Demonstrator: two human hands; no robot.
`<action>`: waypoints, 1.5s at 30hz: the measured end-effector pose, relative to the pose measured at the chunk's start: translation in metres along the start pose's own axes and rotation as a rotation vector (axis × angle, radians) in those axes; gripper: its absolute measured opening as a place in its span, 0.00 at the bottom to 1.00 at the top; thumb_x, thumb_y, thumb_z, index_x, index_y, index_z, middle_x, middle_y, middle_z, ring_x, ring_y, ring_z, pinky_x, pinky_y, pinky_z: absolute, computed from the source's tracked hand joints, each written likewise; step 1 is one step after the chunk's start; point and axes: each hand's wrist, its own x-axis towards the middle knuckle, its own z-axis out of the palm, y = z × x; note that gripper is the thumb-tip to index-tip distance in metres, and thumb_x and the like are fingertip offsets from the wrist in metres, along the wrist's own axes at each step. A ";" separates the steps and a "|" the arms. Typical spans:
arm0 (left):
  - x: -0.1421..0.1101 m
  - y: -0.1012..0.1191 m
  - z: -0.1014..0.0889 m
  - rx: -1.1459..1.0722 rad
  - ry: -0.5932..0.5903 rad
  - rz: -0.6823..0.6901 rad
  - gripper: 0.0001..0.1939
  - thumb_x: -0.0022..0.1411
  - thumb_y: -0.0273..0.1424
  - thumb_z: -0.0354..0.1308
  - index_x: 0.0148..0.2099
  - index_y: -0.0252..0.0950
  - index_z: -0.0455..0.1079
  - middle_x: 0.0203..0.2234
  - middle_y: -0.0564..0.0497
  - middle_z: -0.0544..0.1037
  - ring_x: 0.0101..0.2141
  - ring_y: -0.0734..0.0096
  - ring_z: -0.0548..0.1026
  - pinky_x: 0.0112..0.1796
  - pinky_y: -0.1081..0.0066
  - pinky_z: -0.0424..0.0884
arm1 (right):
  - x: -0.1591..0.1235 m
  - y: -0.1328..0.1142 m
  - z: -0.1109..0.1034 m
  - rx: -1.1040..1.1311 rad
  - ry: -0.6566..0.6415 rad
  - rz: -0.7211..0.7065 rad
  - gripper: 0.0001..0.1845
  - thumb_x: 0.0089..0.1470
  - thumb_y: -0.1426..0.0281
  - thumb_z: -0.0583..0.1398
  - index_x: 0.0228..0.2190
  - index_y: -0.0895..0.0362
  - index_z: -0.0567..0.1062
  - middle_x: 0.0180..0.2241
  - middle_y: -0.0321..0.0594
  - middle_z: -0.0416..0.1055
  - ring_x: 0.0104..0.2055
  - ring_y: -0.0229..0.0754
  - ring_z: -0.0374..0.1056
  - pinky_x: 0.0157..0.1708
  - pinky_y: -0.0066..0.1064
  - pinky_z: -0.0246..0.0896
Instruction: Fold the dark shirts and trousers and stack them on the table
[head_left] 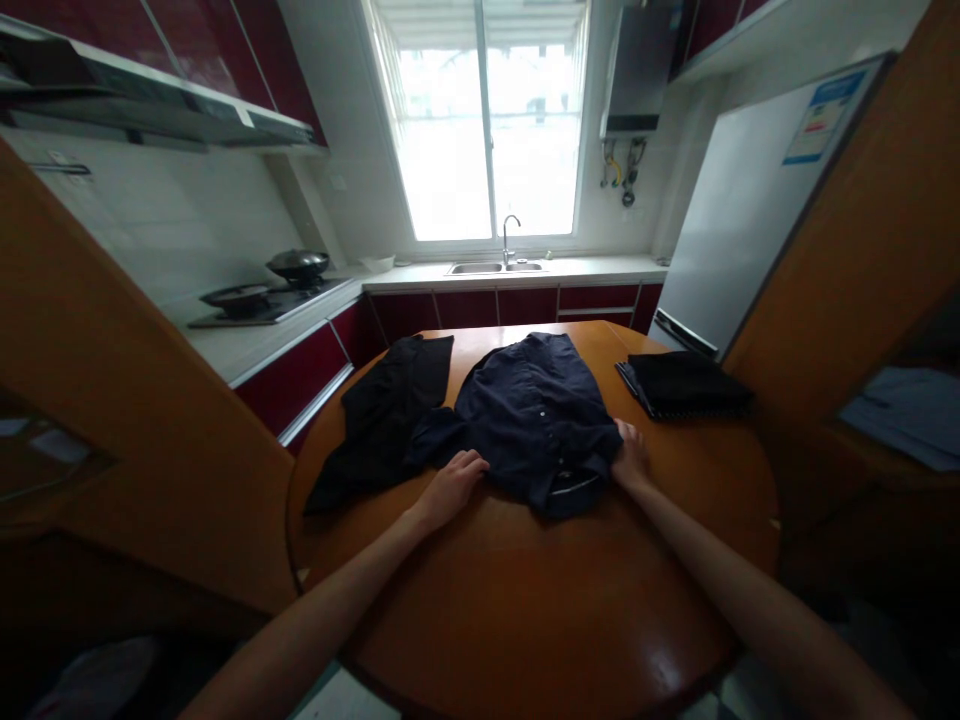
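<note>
A dark navy button shirt (532, 410) lies spread on a round wooden table (540, 590), collar toward me. My left hand (452, 485) rests on the shirt's left shoulder and sleeve edge, fingers curled down onto the cloth. My right hand (630, 455) presses the shirt's right shoulder edge, fingers bent against the fabric. A black garment (390, 415) lies flat to the left of the shirt, partly hanging over the table's rim.
A folded stack of dark clothes (686, 385) sits at the table's far right. Behind are a kitchen counter with a sink (495, 267), a stove with pans (262, 295), a white fridge (742, 210) and wooden panels on both sides.
</note>
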 end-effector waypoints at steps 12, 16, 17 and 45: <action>-0.008 -0.010 -0.029 -0.079 0.470 -0.209 0.09 0.71 0.30 0.45 0.42 0.40 0.66 0.38 0.48 0.72 0.41 0.63 0.72 0.46 0.63 0.71 | 0.059 0.002 -0.073 0.137 0.350 -0.098 0.20 0.57 0.71 0.49 0.45 0.58 0.75 0.50 0.51 0.75 0.54 0.50 0.69 0.58 0.43 0.61; -0.012 -0.007 -0.038 -0.054 0.569 -0.216 0.08 0.71 0.31 0.45 0.42 0.40 0.65 0.38 0.48 0.71 0.41 0.62 0.72 0.46 0.62 0.71 | 0.041 -0.008 -0.103 0.147 0.276 -0.268 0.18 0.60 0.71 0.48 0.45 0.55 0.74 0.51 0.49 0.74 0.56 0.51 0.68 0.60 0.47 0.58; -0.015 -0.007 -0.040 -0.053 0.583 -0.205 0.07 0.71 0.32 0.45 0.42 0.40 0.65 0.37 0.48 0.71 0.41 0.62 0.72 0.46 0.62 0.71 | 0.032 -0.004 -0.109 0.132 0.228 -0.314 0.17 0.60 0.70 0.48 0.44 0.54 0.74 0.49 0.49 0.75 0.55 0.51 0.69 0.59 0.47 0.59; 0.136 -0.057 -0.030 0.133 -0.052 -0.394 0.30 0.57 0.26 0.63 0.63 0.39 0.68 0.57 0.41 0.72 0.56 0.55 0.72 0.59 0.59 0.65 | 0.103 0.017 -0.024 -0.066 -0.361 0.076 0.18 0.53 0.71 0.60 0.46 0.59 0.79 0.48 0.51 0.77 0.53 0.52 0.72 0.58 0.42 0.62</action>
